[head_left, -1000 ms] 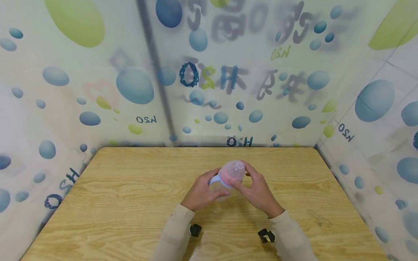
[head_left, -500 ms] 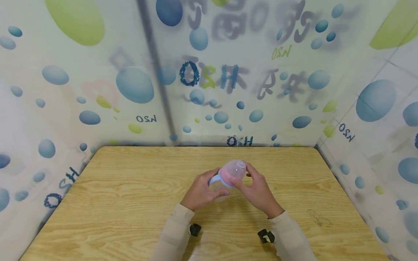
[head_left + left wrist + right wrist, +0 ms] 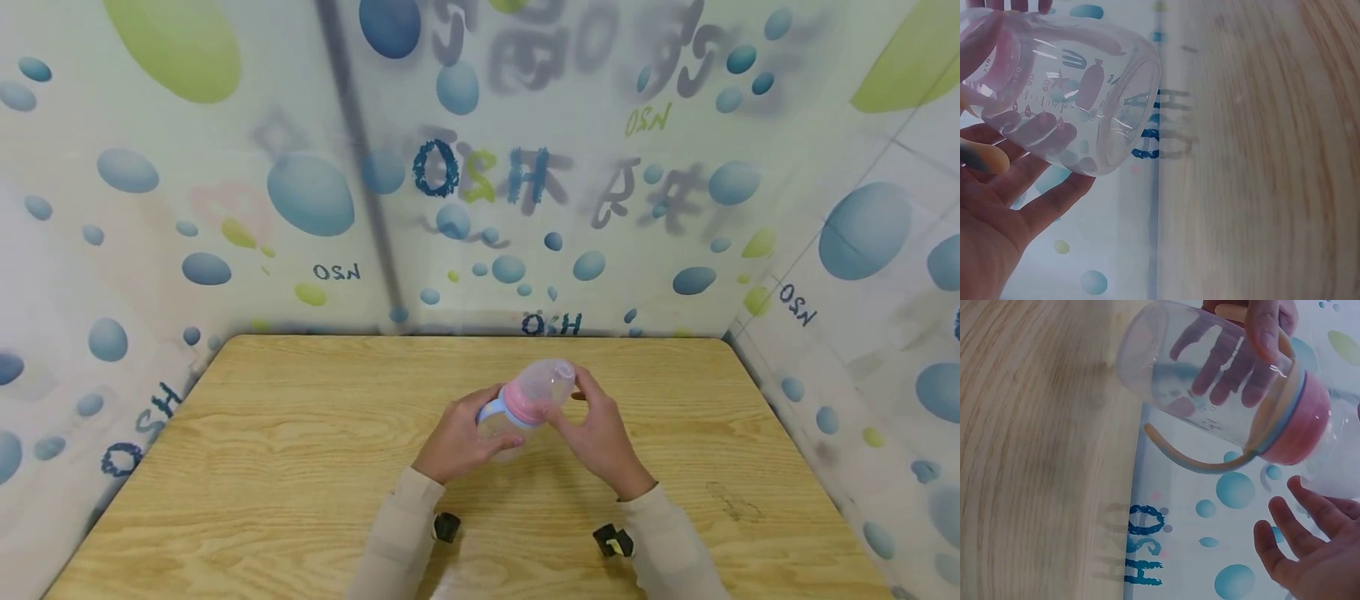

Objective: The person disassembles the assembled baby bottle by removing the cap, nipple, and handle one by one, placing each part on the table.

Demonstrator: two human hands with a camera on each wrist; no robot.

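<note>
In the head view my left hand [image 3: 453, 437] grips the body of a clear baby bottle [image 3: 1141, 356], tilted with its neck end up and to the right. Printed marks and a measuring scale run along the body in the left wrist view. The bottle has a pink collar [image 3: 521, 402] and curved side handles [image 3: 1194, 465]. A clear domed cap [image 3: 551, 379] covers the collar end. My right hand [image 3: 603, 433] holds this cap between thumb and fingers. Seen from the right wrist, the cap's edge sits out past the pink collar. The left fingers show through the clear body.
Beneath the hands lies a wood-grain table [image 3: 315, 467], its far edge against a wall [image 3: 315, 108] printed with blue and green drops and lettering. Side walls stand close at left and right. A dark wrist mount [image 3: 615, 542] sits at each cuff.
The cap has moved up and to the right with my right hand, and more of the pink collar shows uncovered. My left hand has stayed almost in place on the bottle.
</note>
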